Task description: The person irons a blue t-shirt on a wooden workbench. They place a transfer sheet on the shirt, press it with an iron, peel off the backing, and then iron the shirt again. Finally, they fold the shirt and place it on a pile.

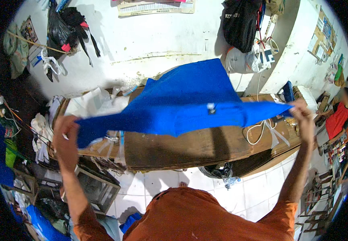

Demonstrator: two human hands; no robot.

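A blue T-shirt [190, 86] hangs spread in the air between my two hands, its neck opening toward me and a small label inside the collar. My left hand [66, 130] is closed on the sleeve end at the left, where the cloth drapes down beside the fingers. At the right, my right hand [302, 116] pinches the tip of the other sleeve. The shirt's body runs away from me over the brown wooden table [182, 150], hiding much of its far part. The cloth is slightly blurred.
White plastic sheeting [97, 105] lies on the table's left part, a white cable [254, 134] on its right. Below the front edge stands a dark bin [218, 170]. Black bags [242, 24] hang on the wall. A person in red [338, 120] is at the far right.
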